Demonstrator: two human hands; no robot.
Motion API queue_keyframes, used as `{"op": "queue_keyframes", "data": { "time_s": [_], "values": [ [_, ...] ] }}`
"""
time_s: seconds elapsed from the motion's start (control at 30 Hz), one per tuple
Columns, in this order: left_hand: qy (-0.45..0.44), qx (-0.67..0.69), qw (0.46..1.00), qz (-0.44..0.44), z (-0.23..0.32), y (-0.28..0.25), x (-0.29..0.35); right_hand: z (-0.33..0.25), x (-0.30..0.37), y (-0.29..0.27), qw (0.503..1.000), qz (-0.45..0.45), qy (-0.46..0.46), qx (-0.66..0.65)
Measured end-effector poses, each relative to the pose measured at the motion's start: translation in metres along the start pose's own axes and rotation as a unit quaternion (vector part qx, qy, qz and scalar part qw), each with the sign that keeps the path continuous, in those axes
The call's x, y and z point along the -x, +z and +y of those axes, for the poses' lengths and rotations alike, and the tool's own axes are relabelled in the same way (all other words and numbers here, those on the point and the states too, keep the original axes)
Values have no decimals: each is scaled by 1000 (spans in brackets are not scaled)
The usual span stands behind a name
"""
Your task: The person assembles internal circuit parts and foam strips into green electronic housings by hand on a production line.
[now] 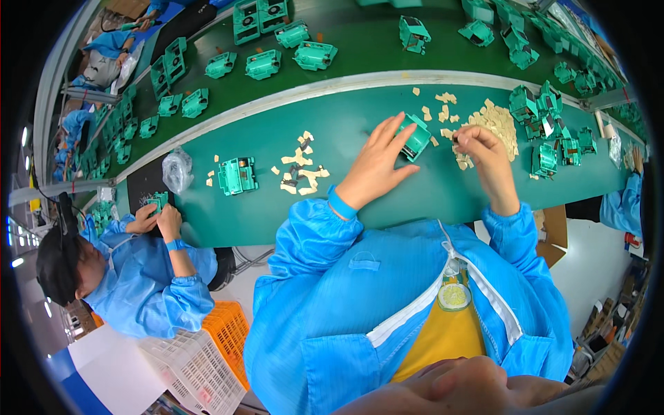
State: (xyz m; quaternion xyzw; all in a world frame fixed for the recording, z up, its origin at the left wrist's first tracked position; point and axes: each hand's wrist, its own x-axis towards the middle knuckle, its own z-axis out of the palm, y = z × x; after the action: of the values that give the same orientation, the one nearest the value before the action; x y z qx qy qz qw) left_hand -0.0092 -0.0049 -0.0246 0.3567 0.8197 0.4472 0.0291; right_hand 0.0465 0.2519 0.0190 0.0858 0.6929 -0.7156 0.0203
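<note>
My left hand [379, 162] lies on the bench with its fingers spread around the left side of a small teal plastic housing [418, 140], steadying it between the fingers and thumb. Part of the housing is hidden under that hand. To its right, my right hand [486, 153] is closed in a pinch on a small dark piece, too small to name. It hovers at the left edge of a heap of cream-coloured paper-like bits [503, 124]. A few loose cream bits [445, 109] are scattered between the heap and the housing.
Several teal housings [545, 158] cluster at right; another [237, 176] stands at left. Cream and dark scraps [301, 173] lie nearby, with a clear plastic bag [178, 171] beyond. A pale rail [332, 84] divides my bench from a belt [366, 41]. A co-worker [149, 277] sits left.
</note>
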Motion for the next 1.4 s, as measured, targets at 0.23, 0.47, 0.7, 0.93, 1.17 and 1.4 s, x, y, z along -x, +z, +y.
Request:
{"op": "queue_keyframes", "data": {
  "time_s": [0.23,0.47,0.7,0.93,1.17,1.4],
  "values": [
    [-44,-27,999,10,21,-29,-15,32,17,11,974,62,106,-190],
    [-188,-38,977,-97,-3,-24,-36,14,-7,18,982,-7,105,-157],
    [-160,-43,985,54,27,-36,-24,36,-21,15,981,-48,149,-116],
    [-107,-25,992,-65,19,-26,-6,35,-27,27,977,-117,161,-78],
    [-112,2,990,-82,15,-23,-3,26,-19,32,966,-155,202,-48],
    [-139,34,990,-16,15,-9,3,22,-12,37,970,-137,197,-35]
  ]
}}
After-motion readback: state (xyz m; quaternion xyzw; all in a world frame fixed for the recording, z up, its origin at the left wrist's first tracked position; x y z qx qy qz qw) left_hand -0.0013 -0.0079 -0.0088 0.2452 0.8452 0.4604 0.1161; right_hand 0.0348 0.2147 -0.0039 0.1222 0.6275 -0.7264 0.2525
